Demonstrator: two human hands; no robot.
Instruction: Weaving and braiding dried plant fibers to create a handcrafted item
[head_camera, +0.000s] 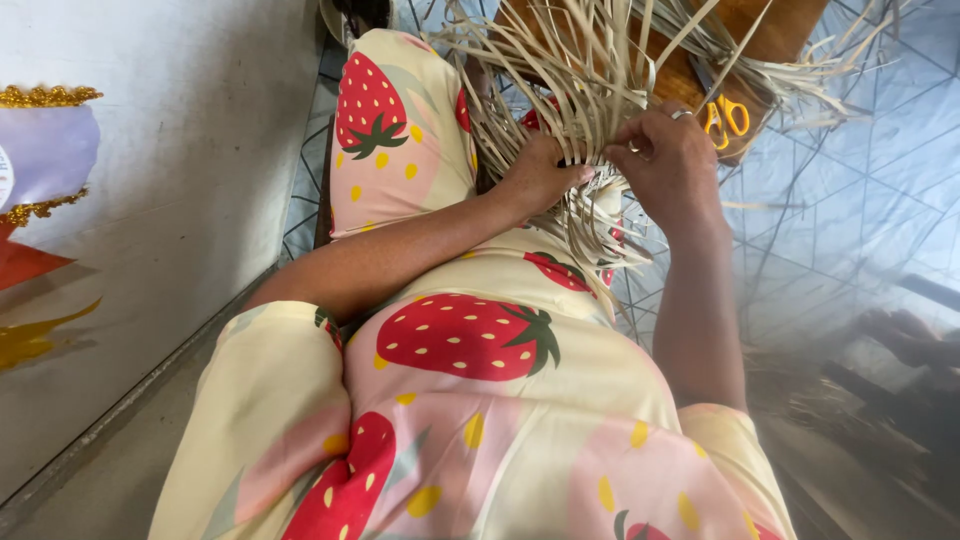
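A loose weave of pale dried leaf strips (560, 80) fans out over my lap and a brown wooden board (690, 60). My left hand (545, 172) pinches several strips at the weave's near edge. My right hand (668, 155), with rings on its fingers, grips strips right beside it; the two hands almost touch. Free strip ends hang down below the hands over my strawberry-print garment (450, 340).
Yellow-handled scissors (725, 118) lie on the board just beyond my right hand. A blue patterned sheet (860, 200) covers the floor to the right. A white wall (180, 150) with paper decorations stands close on the left. Dark debris lies at the lower right.
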